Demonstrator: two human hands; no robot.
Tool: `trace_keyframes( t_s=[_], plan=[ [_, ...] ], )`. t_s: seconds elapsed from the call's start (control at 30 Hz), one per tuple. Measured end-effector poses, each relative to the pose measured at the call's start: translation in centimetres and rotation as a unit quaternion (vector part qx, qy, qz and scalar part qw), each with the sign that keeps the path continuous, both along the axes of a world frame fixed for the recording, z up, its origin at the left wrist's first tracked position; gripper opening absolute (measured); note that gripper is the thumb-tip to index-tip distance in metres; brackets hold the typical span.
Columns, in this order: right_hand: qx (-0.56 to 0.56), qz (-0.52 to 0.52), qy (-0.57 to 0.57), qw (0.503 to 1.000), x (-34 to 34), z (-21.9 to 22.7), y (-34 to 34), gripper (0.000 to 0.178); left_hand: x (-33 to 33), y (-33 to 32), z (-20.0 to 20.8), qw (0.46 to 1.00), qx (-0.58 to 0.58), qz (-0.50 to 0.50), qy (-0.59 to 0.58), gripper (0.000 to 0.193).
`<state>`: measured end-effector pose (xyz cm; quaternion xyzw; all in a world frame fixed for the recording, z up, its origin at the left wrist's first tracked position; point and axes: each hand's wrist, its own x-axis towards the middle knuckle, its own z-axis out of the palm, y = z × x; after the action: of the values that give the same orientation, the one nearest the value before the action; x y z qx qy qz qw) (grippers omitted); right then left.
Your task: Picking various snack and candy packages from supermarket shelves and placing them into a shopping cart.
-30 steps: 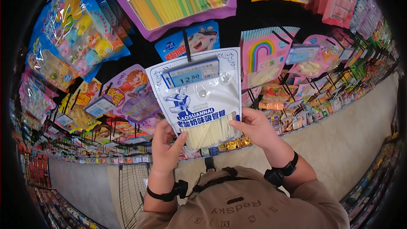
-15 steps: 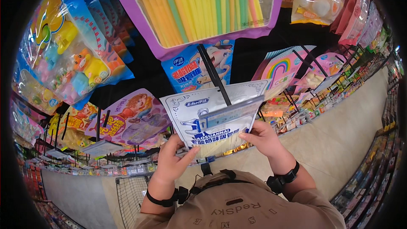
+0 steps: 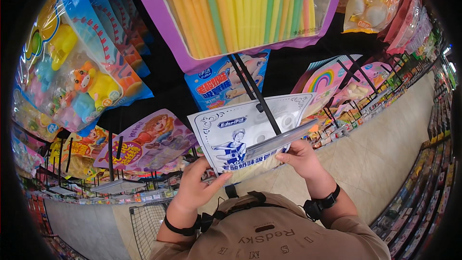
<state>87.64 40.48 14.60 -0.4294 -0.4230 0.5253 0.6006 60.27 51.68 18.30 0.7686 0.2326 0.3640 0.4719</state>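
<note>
Both my hands grip a white bag of stick candy [image 3: 226,139] with blue print and a drawn figure; pale sticks show through its lower part. My left hand [image 3: 196,184] pinches its lower left edge, thumb in front. My right hand [image 3: 304,159] pinches its lower right edge, also thumb in front. A black display hook [image 3: 266,110] crosses over the bag's face, with a clear price-tag holder [image 3: 288,137] at its end, tilted nearly edge-on. Whether the bag still hangs on the hook I cannot tell. Behind it hangs a blue bag [image 3: 216,84].
A large purple-edged bag of coloured candy sticks [image 3: 248,14] hangs above. Bags of animal-shaped sweets [image 3: 89,82] hang at the left, pink rainbow bags [image 3: 325,79] at the right. More hooks stick out around them. A wire cart [image 3: 147,228] stands at lower left; shelves [image 3: 409,216] line the right.
The price-tag holder has tipped from facing me to nearly edge-on, showing more of the white bag's front. The bag sits slightly farther right, both hands still on it.
</note>
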Motion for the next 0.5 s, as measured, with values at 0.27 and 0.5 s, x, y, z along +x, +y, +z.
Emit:
trace_keyframes(
  t_s=[0.27, 0.5],
  plan=[
    [-0.045, 0.006, -0.021, 0.999, 0.3, -0.6, 0.4, 0.029, 0.1, 0.0, -0.4, 0.997, -0.076, 0.02, 0.02, 0.031],
    [-0.038, -0.027, -0.034, 0.998, -0.3, -1.2, 1.2, 0.026, 0.6, 1.0, -1.8, 0.991, -0.106, 0.025, 0.079, 0.033]
  ],
)
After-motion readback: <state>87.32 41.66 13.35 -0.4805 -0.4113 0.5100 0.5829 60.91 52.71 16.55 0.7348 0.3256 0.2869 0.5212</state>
